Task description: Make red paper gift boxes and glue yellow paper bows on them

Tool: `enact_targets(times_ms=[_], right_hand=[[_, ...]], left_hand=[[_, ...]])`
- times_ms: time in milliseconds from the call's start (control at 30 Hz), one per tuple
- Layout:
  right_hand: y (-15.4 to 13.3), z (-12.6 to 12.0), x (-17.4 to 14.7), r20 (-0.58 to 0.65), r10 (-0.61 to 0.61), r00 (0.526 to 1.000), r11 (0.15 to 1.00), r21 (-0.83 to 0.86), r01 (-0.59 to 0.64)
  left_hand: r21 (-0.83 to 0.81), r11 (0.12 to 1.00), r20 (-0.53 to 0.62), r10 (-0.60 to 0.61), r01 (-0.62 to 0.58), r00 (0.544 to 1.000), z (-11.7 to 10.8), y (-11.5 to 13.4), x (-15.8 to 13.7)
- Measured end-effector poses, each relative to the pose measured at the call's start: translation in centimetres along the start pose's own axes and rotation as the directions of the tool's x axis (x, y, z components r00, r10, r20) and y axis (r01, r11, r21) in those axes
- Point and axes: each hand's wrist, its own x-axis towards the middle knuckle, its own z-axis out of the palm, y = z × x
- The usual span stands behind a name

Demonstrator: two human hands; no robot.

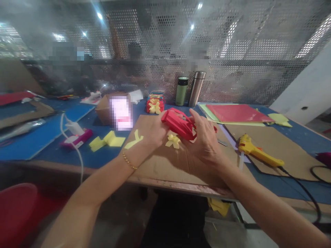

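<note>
Between my two hands is a small red paper bag (178,123), tilted above the cardboard sheet (160,165). My left hand (159,132) grips its left end. At its right side, my right hand (204,136) has its thumb and fingers curled round it; part of a red loop shows past them. A yellow paper bow (173,141) lies on the cardboard just below the bag. Yellow paper strips (133,139) lie near my left wrist. Several small red bags (155,102) appear stacked behind, with a yellow bow on the front.
A yellow glue gun (258,151) rests on the right, its cable trailing off the edge. Coloured paper sheets (238,113) lie behind it. A green bottle (182,91) and a steel flask (197,89) stand at the back. Leftward are a lit phone (121,113) and a power strip (77,138).
</note>
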Motion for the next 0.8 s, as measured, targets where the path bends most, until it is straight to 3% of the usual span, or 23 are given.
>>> enact_targets(times_ms=[100, 200, 367, 433, 600, 733, 800], right_hand=[[-0.2, -0.8, 0.1, 0.100, -0.072, 0.992, 0.994, 0.085, 0.064], [-0.3, -1.6, 0.4, 0.105, -0.125, 0.987, 0.961, 0.260, 0.094], [0.2, -2.4, 1.0, -0.111, 0.085, 0.990, 0.917, 0.397, -0.035], [0.3, -2.5, 1.1, -0.117, 0.095, 0.989, 0.904, 0.426, -0.036], [-0.3, -2.9, 1.3, -0.023, 0.004, 1.000, 0.826, 0.563, 0.009], [-0.5, -3.1, 1.4, -0.007, -0.116, 0.993, 0.836, 0.540, 0.101], [-0.4, -3.0, 1.4, -0.007, -0.147, 0.989, 0.835, 0.535, 0.128]], left_hand=[[0.215, 0.966, -0.010, 0.149, -0.144, 0.989, -1.4, 0.9, 0.4], [0.268, 0.941, 0.057, 0.197, -0.205, 0.979, -2.3, 1.2, 0.8], [0.349, 0.879, 0.273, 0.235, -0.324, 0.933, -2.4, 1.6, 0.4], [0.423, 0.823, 0.332, 0.249, -0.380, 0.910, -2.2, 2.2, -0.1], [0.526, 0.703, 0.363, 0.324, -0.479, 0.874, -1.7, 3.2, -1.1], [0.570, 0.576, 0.414, 0.414, -0.586, 0.810, -1.6, 3.2, -0.8], [0.639, 0.488, 0.427, 0.417, -0.594, 0.802, -1.7, 3.2, -0.6]])
